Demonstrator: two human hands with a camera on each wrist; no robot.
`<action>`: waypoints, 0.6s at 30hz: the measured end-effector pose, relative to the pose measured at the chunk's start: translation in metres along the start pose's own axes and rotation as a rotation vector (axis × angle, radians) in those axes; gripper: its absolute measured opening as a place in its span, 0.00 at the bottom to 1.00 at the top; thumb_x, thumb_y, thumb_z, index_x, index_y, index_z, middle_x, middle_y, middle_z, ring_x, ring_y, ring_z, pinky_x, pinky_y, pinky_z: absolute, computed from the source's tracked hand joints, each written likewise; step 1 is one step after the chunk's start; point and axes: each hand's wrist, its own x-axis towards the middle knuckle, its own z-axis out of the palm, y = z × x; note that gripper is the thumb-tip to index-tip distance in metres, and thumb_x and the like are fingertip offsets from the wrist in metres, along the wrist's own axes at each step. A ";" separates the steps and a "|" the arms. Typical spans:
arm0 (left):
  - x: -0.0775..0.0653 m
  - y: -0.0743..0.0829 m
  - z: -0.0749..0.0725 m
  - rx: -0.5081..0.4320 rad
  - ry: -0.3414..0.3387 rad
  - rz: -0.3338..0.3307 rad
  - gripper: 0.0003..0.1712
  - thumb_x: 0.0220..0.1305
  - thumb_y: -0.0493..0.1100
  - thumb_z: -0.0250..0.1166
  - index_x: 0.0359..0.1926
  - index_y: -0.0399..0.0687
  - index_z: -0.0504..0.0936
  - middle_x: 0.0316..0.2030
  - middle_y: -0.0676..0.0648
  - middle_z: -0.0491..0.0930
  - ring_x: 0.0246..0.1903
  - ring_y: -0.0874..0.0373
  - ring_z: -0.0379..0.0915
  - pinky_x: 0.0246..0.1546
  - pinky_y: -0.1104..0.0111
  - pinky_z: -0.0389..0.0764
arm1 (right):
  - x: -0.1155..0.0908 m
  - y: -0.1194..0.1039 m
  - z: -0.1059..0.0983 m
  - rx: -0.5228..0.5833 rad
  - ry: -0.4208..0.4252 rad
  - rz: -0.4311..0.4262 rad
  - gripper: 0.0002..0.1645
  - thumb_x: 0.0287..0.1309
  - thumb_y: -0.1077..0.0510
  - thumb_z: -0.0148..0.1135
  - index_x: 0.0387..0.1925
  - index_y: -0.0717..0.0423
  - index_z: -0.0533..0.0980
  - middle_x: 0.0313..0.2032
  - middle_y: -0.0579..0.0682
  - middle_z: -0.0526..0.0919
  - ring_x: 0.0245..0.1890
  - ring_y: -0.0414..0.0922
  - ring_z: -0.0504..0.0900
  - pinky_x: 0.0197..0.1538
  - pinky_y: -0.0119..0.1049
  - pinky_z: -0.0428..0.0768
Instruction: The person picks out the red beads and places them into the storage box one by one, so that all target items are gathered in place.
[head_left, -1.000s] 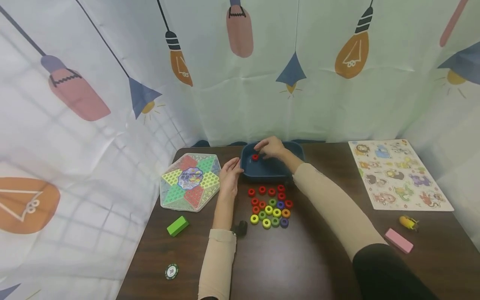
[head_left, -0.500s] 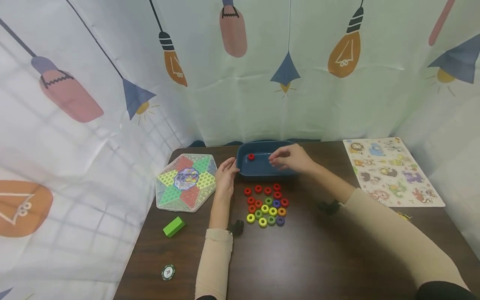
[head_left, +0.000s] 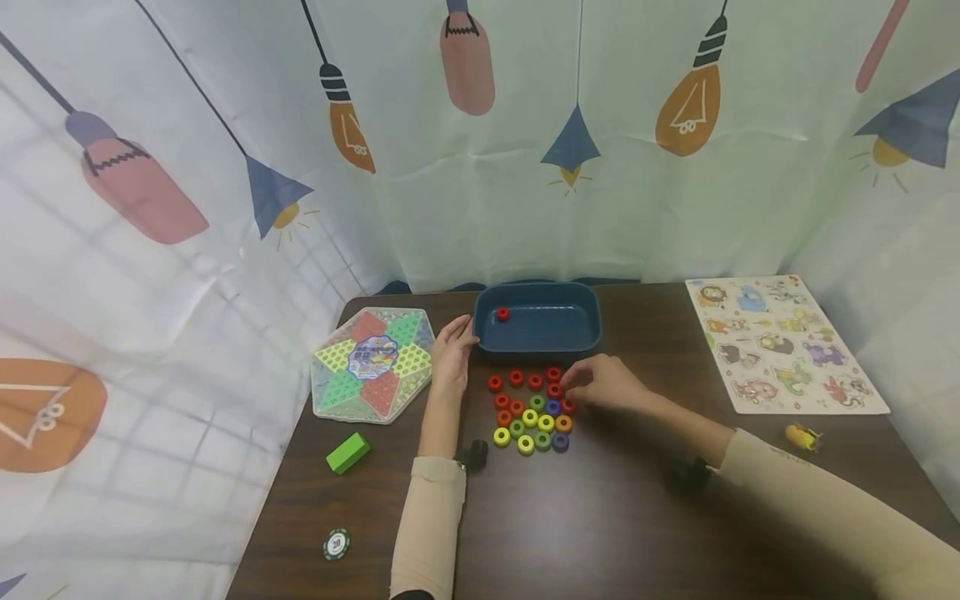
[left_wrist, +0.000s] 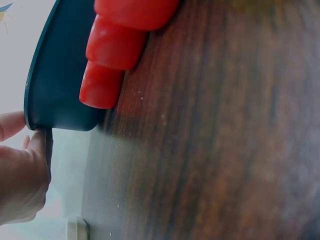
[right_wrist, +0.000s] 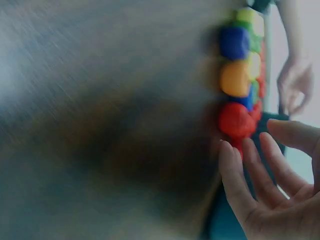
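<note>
My left hand rests its fingertips against the left end of a dark blue tray; the left wrist view shows thumb and finger at the tray's corner. One red ring-shaped bead lies inside the tray. In front stands a cluster of ring beads, among them a yellow bead, an orange bead and a purple bead. My right hand is at the cluster's right edge. Its fingers are spread and gently bent, fingertips close to a red bead, with nothing held between them.
A hexagonal board game box lies left, with a green block and a poker chip nearer. On the right are an animal puzzle board and a small yellow toy. A patterned curtain hangs behind the table.
My right hand has come out of the tray, swung right and then down to the bead cluster. The red bead stays in the tray, and my left hand keeps its place there.
</note>
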 end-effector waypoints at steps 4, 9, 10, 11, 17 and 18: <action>-0.001 0.000 0.001 0.004 0.003 0.003 0.32 0.59 0.16 0.52 0.65 0.26 0.65 0.67 0.30 0.63 0.67 0.47 0.64 0.66 0.53 0.65 | -0.001 0.009 0.014 0.035 0.010 0.029 0.10 0.51 0.56 0.73 0.38 0.46 0.85 0.31 0.41 0.86 0.25 0.41 0.82 0.28 0.35 0.81; -0.003 0.005 0.002 -0.014 -0.021 0.000 0.32 0.58 0.15 0.50 0.66 0.24 0.63 0.69 0.27 0.59 0.69 0.43 0.60 0.68 0.51 0.61 | 0.000 0.011 0.022 0.081 0.042 0.015 0.10 0.50 0.61 0.73 0.36 0.47 0.85 0.32 0.41 0.86 0.27 0.40 0.82 0.29 0.35 0.82; -0.004 0.007 0.001 -0.011 -0.025 -0.003 0.32 0.58 0.15 0.50 0.66 0.24 0.62 0.69 0.27 0.58 0.69 0.43 0.59 0.67 0.52 0.63 | 0.000 0.011 0.022 0.088 0.041 0.014 0.10 0.50 0.61 0.73 0.36 0.48 0.85 0.32 0.41 0.86 0.27 0.40 0.82 0.29 0.35 0.82; -0.005 0.008 0.002 -0.008 -0.029 -0.008 0.33 0.58 0.15 0.50 0.66 0.24 0.62 0.69 0.27 0.58 0.69 0.43 0.59 0.67 0.52 0.63 | 0.000 0.011 0.022 0.090 0.040 0.013 0.10 0.50 0.62 0.73 0.35 0.48 0.85 0.31 0.41 0.86 0.27 0.40 0.82 0.29 0.35 0.82; -0.009 0.012 0.005 -0.023 -0.037 -0.023 0.31 0.58 0.15 0.52 0.65 0.24 0.64 0.69 0.27 0.57 0.70 0.42 0.57 0.69 0.50 0.58 | 0.001 0.010 0.022 0.199 0.004 0.046 0.11 0.50 0.70 0.68 0.34 0.53 0.85 0.32 0.49 0.87 0.27 0.44 0.86 0.30 0.39 0.86; -0.008 0.011 0.005 -0.030 -0.036 -0.025 0.31 0.58 0.15 0.51 0.65 0.24 0.64 0.69 0.27 0.57 0.70 0.42 0.57 0.69 0.50 0.57 | 0.001 0.011 0.021 0.221 -0.002 0.057 0.12 0.49 0.71 0.67 0.34 0.54 0.85 0.32 0.50 0.86 0.27 0.44 0.86 0.30 0.40 0.86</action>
